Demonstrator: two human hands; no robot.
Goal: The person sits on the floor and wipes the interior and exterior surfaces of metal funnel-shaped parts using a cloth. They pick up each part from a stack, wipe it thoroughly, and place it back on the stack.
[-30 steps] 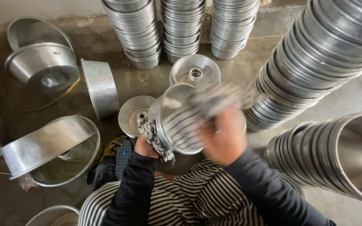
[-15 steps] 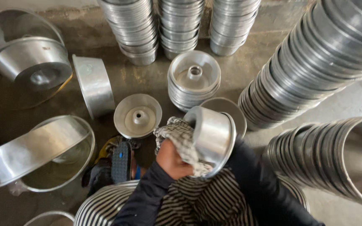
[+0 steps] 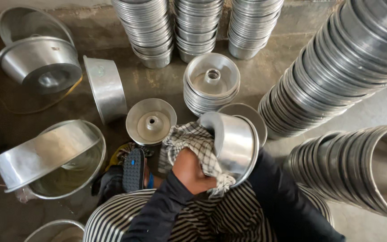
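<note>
My left hand (image 3: 190, 172) grips a checked grey-and-white cloth (image 3: 192, 142) and presses it against the side of a shiny aluminium pot (image 3: 234, 143), which lies tilted on its side over my lap. My right hand is hidden behind the pot; only its dark sleeve (image 3: 287, 201) shows, reaching up to the pot's far side. Just beyond the pot, a low pile of ring-shaped pans with a centre tube (image 3: 211, 83) rests on the floor, and a single upturned pan (image 3: 151, 121) sits to its left.
Tall stacks of metal pans (image 3: 148, 31) stand at the back, and long leaning stacks (image 3: 337, 67) fill the right side. Large basins (image 3: 45, 157) and pots (image 3: 39, 62) lie at the left. A sandal (image 3: 134, 170) is by my knee.
The pot has turned from facing me with its ribbed side to lying sideways. My right hand went from in front of it to behind it. The cloth now covers the pot's near side.
</note>
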